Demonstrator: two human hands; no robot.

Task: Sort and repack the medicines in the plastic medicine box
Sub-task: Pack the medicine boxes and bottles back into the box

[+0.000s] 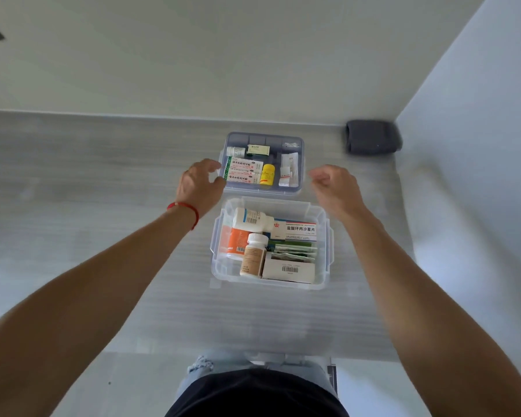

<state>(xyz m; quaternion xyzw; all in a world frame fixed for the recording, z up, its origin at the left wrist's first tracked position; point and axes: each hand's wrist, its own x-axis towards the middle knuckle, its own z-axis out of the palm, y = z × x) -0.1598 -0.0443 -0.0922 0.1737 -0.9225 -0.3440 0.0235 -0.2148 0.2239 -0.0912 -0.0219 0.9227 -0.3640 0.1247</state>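
Observation:
A clear plastic medicine box (325, 245) stands on the grey counter, filled with white bottles, a blue-and-white carton (298, 231), sachets and a barcoded box. Behind it lies the compartment tray (300, 192) holding green-striped cartons (242, 171), a yellow bottle (267, 174), a small white bottle and white packets. My left hand (197, 185) is at the tray's left edge, fingers apart, fingertips touching or nearly touching the rim. My right hand (334, 183) hovers just right of the tray, fingers loosely curled and holding nothing.
A folded dark grey cloth (372, 141) lies in the back right corner where the counter (103, 206) meets the walls. The counter's front edge runs near my body at the bottom.

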